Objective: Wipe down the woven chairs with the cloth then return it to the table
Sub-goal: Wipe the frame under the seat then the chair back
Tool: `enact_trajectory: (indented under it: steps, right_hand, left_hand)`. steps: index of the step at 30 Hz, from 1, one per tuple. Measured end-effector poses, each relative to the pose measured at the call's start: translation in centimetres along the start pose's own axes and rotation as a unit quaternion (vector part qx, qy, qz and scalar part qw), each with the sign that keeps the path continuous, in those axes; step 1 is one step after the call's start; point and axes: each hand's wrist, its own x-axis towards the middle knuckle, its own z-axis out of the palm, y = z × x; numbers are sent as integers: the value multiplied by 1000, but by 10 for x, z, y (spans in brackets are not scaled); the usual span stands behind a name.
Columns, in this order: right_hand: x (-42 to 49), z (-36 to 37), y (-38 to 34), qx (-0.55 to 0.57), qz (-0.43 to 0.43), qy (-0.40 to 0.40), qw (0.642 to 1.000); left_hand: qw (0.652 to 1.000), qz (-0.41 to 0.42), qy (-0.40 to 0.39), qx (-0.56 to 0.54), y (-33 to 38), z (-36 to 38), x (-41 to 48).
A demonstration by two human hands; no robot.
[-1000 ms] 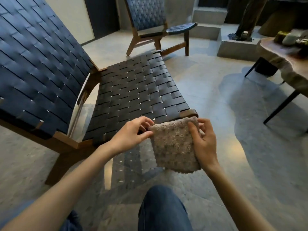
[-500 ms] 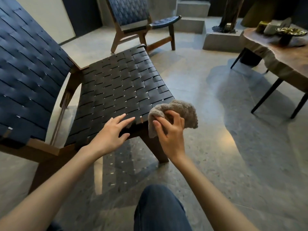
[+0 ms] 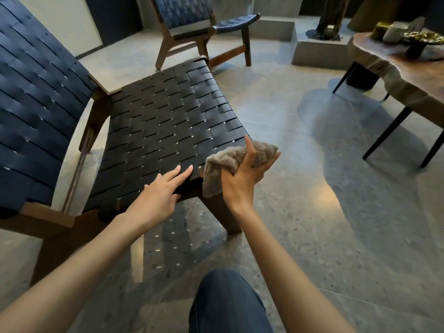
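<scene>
A crumpled grey-brown cloth (image 3: 225, 158) is bunched in the person's right hand (image 3: 242, 181) at the front right corner of the near chair (image 3: 163, 121), 1 of 2 woven chairs in the room. A loose end of the cloth hangs down past the seat's edge, in front of the wooden front leg (image 3: 223, 215). The right fingers (image 3: 268, 163) are curled around the cloth from below, and the thumb stretches up across its near side. Just beside it, the left hand (image 3: 159, 197) lies flat on the seat's front edge, its fingers (image 3: 183, 173) straight and relaxed, grasping nothing. The seat is a lattice of dark straps on a brown wooden frame, and the tilted backrest (image 3: 36, 104) of blue-black straps rises at far left. The second chair (image 3: 189, 18), of the same make, stands behind the first on the speckled grey floor (image 3: 324, 224). At the right edge, well apart from the cloth, a rough-edged wooden tabletop (image 3: 413, 75) on thin dark legs carries a gold-coloured dish (image 3: 422, 36) and pale items too blurred to tell. A grey stone step (image 3: 317, 52) lies beyond it. The person's knee (image 3: 228, 306), in blue denim, fills the bottom centre between the 2 bare forearms.
</scene>
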Motion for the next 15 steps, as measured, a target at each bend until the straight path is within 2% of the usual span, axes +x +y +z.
enact_trajectory:
  steps: [4,6,9,12,15]
  right_hand:
    - [30,-18,-2,-44,12,72,996]
    - [36,-23,0,-71,4,69,995]
    - [27,-22,0,-85,-13,31,996]
    - [11,-21,7,-115,-48,-60,990]
    - [2,-25,10,-56,-37,-106,992]
  left_hand:
    - [1000,13,-7,21,-4,2,-2]
    - [999,15,-12,33,-6,2,-2]
    - [999,18,-21,39,-7,2,-2]
    - [999,17,-30,40,-6,0,-2]
    - [998,17,-41,35,-4,-3,-2]
